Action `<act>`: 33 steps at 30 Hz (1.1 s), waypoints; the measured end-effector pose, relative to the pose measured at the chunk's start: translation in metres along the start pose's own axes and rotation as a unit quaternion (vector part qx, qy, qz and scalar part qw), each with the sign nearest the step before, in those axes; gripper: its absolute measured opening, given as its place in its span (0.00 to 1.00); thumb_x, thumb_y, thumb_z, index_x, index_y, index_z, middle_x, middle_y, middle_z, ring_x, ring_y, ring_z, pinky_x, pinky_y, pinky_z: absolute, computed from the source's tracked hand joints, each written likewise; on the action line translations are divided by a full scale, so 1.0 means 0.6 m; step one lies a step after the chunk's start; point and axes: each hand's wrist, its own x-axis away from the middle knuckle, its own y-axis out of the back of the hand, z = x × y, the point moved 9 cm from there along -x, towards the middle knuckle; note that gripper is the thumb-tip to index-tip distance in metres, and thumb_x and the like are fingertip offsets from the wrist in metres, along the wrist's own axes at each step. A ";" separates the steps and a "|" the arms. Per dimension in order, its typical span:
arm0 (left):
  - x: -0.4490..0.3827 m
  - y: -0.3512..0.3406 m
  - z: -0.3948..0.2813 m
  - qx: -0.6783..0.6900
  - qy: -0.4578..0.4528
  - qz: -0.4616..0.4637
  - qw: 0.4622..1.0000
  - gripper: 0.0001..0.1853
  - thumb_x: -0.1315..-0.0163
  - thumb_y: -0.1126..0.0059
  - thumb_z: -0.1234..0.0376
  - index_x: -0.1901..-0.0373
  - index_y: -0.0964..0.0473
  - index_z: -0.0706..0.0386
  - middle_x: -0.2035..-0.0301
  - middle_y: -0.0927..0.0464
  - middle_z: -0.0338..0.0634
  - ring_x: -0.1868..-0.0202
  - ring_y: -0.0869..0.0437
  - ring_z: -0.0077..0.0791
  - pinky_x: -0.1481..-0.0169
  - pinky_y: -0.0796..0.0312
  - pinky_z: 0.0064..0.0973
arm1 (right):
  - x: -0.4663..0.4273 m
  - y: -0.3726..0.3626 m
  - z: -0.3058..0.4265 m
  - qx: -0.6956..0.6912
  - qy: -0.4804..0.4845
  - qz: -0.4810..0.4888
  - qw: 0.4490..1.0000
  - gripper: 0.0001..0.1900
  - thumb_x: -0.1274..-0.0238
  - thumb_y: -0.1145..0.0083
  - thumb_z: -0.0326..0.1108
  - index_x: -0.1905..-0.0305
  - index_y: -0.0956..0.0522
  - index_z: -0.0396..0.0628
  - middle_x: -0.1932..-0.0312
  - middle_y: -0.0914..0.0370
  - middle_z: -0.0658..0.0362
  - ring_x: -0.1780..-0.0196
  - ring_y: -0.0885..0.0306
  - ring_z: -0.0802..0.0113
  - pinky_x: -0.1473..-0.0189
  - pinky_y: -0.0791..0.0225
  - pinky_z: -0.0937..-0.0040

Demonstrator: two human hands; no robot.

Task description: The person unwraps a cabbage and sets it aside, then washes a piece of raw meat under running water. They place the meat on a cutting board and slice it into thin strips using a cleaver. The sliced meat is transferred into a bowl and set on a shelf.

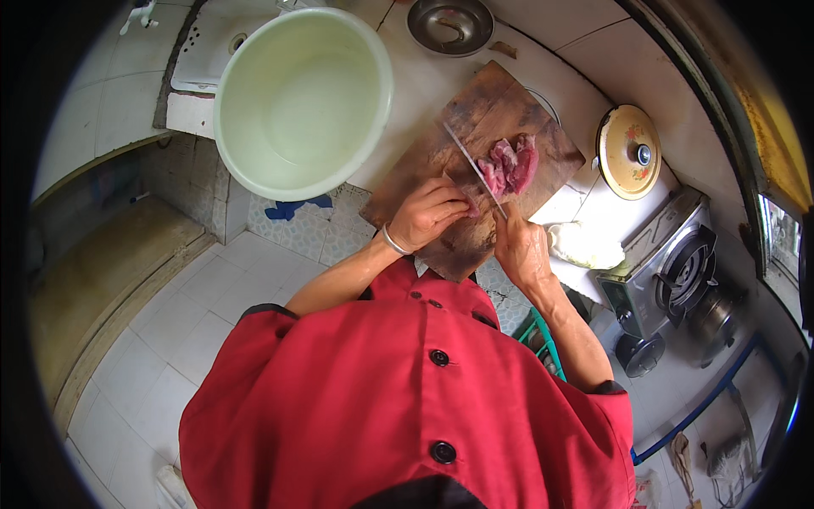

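My right hand [523, 251] grips the handle of a kitchen knife [472, 162], whose blade is seen nearly edge-on and slants up to the left across a worn wooden cutting board [489, 95]. To the right of the blade lie pieces of raw red meat [509, 164]. On the blade's other side, my left hand [427, 216] pinches a smaller piece of raw meat [472, 205] against the board, its fingers bent and partly hiding it. A bracelet circles my left wrist.
A big pale green basin [305, 108] stands left of the board, partly over the counter edge. Behind are a metal bowl [450, 27] and a flowered enamel lid [629, 153]. Right of my right hand are a white bundle [585, 245] and a gas stove [661, 273].
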 end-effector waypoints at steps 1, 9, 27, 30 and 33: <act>0.002 -0.006 -0.006 0.010 -0.014 0.011 1.000 0.12 0.53 0.29 0.76 0.64 0.16 0.61 0.63 0.18 0.40 0.55 0.18 0.38 0.51 0.23 0.32 | 0.016 -0.007 -0.002 0.024 0.004 0.026 0.999 0.06 0.31 0.46 0.30 0.57 0.28 0.39 0.79 0.24 0.37 0.73 0.22 0.35 0.73 0.31 0.44; 0.000 -0.019 0.003 -0.042 -0.002 0.020 0.999 0.10 0.52 0.31 0.74 0.65 0.16 0.59 0.63 0.17 0.39 0.54 0.18 0.38 0.49 0.23 0.31 | 0.051 -0.014 -0.003 0.094 0.015 0.076 0.993 0.04 0.35 0.49 0.26 0.61 0.32 0.38 0.83 0.25 0.42 0.77 0.21 0.42 0.75 0.28 0.49; 0.006 -0.015 0.009 -0.025 -0.012 0.024 0.999 0.08 0.50 0.34 0.75 0.66 0.17 0.62 0.64 0.19 0.43 0.55 0.19 0.42 0.52 0.24 0.33 | 0.033 -0.018 0.000 0.052 0.015 0.063 0.997 0.06 0.34 0.48 0.28 0.58 0.31 0.38 0.81 0.24 0.39 0.76 0.21 0.40 0.75 0.28 0.46; 0.008 -0.018 0.015 -0.035 -0.002 0.027 0.999 0.09 0.51 0.34 0.75 0.67 0.17 0.61 0.65 0.20 0.42 0.56 0.19 0.41 0.53 0.24 0.32 | 0.053 -0.043 -0.014 0.073 -0.014 0.099 0.992 0.06 0.34 0.49 0.28 0.61 0.32 0.38 0.83 0.24 0.40 0.77 0.21 0.40 0.75 0.27 0.47; 0.008 -0.008 0.022 -0.042 0.007 0.001 0.999 0.08 0.52 0.34 0.76 0.68 0.18 0.61 0.65 0.20 0.43 0.56 0.19 0.42 0.53 0.24 0.32 | 0.018 -0.061 -0.001 0.035 0.010 0.033 0.999 0.06 0.34 0.49 0.28 0.62 0.32 0.38 0.83 0.24 0.40 0.77 0.20 0.39 0.75 0.28 0.46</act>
